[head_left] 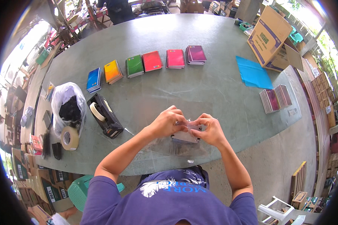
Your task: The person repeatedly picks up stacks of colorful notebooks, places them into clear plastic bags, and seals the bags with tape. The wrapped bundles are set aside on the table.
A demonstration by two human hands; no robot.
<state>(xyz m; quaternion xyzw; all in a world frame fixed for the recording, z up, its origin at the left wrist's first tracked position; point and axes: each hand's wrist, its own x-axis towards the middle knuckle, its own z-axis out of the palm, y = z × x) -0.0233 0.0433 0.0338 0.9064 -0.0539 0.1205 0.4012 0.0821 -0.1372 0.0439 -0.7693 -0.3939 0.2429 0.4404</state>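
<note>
Just in front of my body, a small stack of notebooks [185, 138] lies on the grey-green table [146, 93]. Clear plastic wrap [192, 126] is gathered up above it. My left hand [168, 122] pinches the wrap from the left, fingers bent and closed. From the right, the thumb and fingers of my right hand [209, 129] pinch the same wrap. Both hands meet over the stack and hide much of it. Left of them stands a black tape dispenser [105, 117] with a roll of tape in it.
Colored notebook stacks arc across the table, from blue [94, 79] to purple [196, 54]. At the left are a plastic bag [68, 101] and a tape roll [70, 138]. Rightward lie blue sheets [253, 72], wrapped notebook packs [275, 99] and a cardboard box [268, 39].
</note>
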